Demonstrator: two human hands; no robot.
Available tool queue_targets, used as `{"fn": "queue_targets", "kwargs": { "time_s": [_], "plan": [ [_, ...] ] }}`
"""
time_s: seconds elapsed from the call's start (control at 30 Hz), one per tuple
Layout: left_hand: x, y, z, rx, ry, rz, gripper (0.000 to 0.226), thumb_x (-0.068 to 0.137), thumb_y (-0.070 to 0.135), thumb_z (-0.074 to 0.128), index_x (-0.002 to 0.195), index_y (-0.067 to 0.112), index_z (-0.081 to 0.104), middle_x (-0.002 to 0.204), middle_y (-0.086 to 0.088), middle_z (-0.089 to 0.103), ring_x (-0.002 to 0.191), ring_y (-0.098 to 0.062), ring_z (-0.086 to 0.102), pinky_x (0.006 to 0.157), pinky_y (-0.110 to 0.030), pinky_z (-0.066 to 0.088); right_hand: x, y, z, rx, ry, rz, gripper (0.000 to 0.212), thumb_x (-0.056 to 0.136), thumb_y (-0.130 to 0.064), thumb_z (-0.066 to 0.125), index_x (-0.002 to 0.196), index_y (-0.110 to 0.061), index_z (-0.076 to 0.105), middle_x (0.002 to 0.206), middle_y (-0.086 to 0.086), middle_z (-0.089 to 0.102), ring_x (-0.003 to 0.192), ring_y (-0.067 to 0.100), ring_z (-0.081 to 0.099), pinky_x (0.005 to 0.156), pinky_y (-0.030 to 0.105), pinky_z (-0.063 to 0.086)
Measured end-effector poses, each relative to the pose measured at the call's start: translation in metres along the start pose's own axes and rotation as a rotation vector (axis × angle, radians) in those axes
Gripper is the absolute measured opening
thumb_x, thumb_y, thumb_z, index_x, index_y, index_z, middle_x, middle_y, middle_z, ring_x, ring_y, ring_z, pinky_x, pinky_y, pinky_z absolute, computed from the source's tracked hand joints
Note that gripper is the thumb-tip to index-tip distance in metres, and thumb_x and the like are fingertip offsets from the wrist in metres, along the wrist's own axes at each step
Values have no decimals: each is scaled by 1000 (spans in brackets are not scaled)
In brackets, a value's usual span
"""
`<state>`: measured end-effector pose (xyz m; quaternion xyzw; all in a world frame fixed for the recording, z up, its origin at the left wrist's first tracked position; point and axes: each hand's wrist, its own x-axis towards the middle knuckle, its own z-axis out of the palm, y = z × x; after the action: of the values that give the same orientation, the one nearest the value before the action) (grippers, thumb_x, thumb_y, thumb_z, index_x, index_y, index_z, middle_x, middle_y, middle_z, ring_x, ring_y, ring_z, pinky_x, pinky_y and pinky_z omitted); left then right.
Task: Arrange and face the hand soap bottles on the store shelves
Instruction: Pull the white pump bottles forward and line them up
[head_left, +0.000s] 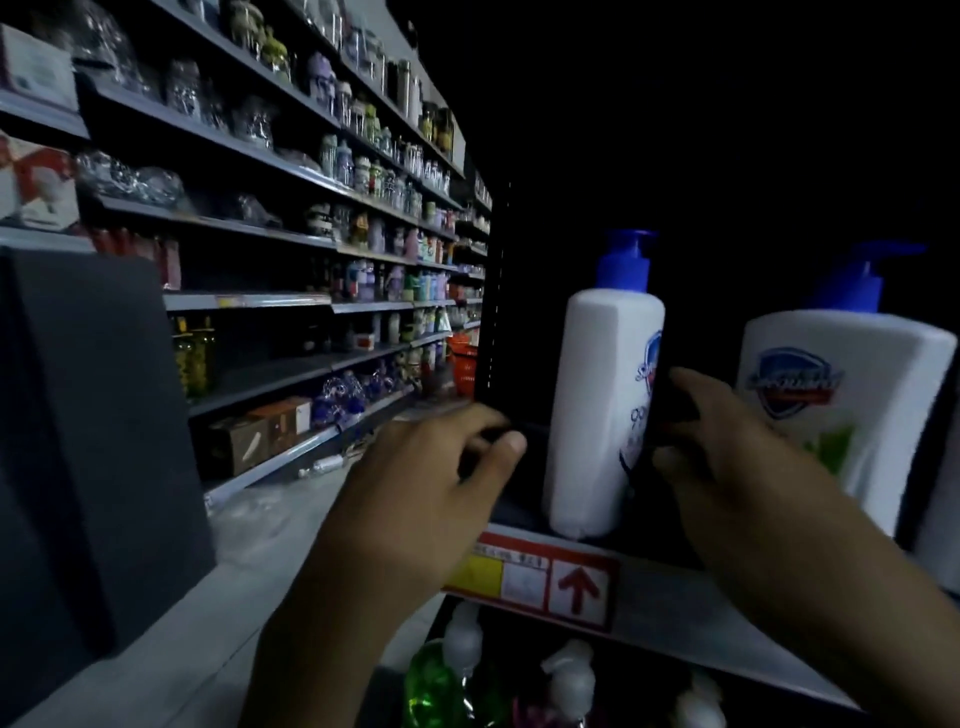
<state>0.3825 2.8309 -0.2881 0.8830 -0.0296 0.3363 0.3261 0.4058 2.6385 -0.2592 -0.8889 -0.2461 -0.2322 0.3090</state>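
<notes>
Two white soap bottles with blue pumps stood on the shelf (675, 597). The left bottle (597, 405) was near the front edge, turned so its label faced right towards its neighbour. The right bottle (841, 405) showed its label to the front. The left hand (431, 478) hovered just left of the left bottle and apart from it, its grip loose, fingers lightly curled, thumb out, holding nothing. The right hand (727, 452) reached into the dark gap between the two bottles with its fingers near the left bottle's label side. Whether that grip had closed on the bottle could not be told in the shadow. The step in hand was probably facing the left bottle. To do it well, both hands would steady the body low down rather than the pump, twist it upright on its base until the label squared with the front, then line it up with the right bottle along the edge above the tag (545, 577). A tall, narrow bottle could tip if pushed high. On the shelf below, at least three white pumps (571, 670) and one green bottle (431, 686) were visible, and the rest was too dark to count. There was one tag and one orange basket (462, 364) down the aisle.
</notes>
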Motion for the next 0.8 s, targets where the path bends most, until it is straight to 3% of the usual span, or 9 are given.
{"fn": "queue_targets", "kwargs": {
  "time_s": [0.07,0.13,0.2,0.27,0.4,0.53,0.6,0.7,0.8],
  "plan": [
    [-1,0,-4,-4,-41,14,32,90,53,41,113,40,60,97,17,68,88,0,61,80,-33,52,9,0,-1,30,-78,19,49,97,-17,50,135,-42,32,108,-11,63,96,9,58,79,25,43],
    [-3,2,-4,-3,-82,37,40,87,61,36,116,42,57,99,18,67,90,0,61,81,-34,53,15,1,-3,143,-194,103,59,93,-15,57,132,-50,30,101,-18,60,91,1,57,78,20,44],
    [-7,6,-2,-4,-100,40,42,87,63,37,118,42,54,98,18,66,87,1,61,80,-33,53,19,1,-2,275,-312,158,74,85,-10,67,135,-50,29,110,-17,63,101,4,59,93,27,48],
    [-12,8,-1,12,-75,44,37,88,61,42,114,39,54,96,15,66,82,0,61,75,-33,54,22,-4,1,347,-360,182,75,78,-9,73,136,-38,36,114,-10,66,105,10,62,98,35,49],
    [-21,-1,-8,102,-7,53,27,91,51,50,111,34,54,97,11,66,82,-7,63,71,-35,55,29,-21,22,364,-293,216,67,67,-16,86,121,-19,45,107,-1,68,97,16,66,89,36,55],
    [-21,-21,-24,11,-7,-18,19,93,39,53,111,34,56,100,13,69,85,-6,64,76,-35,55,32,-37,42,324,-262,121,54,67,-25,86,112,-22,58,108,-5,71,97,11,67,93,36,53],
    [-19,-31,-30,-67,1,-44,20,94,31,54,113,33,59,103,14,69,89,-4,63,79,-29,51,34,-41,48,251,-262,80,40,74,-26,81,109,-25,61,110,-6,70,97,9,65,92,29,51],
    [-14,-41,-33,-215,-16,-81,25,96,23,53,117,33,62,107,14,69,96,-3,62,83,-26,48,35,-40,58,99,-215,60,43,77,-38,76,112,-22,57,113,-6,67,97,10,61,82,24,47],
    [-7,-48,-27,-288,-56,-91,28,99,24,48,121,35,61,112,17,67,102,-1,60,89,-26,47,35,-39,65,11,-151,83,46,76,-49,73,107,-25,51,111,-6,64,93,13,61,81,31,52]
  ]
}}
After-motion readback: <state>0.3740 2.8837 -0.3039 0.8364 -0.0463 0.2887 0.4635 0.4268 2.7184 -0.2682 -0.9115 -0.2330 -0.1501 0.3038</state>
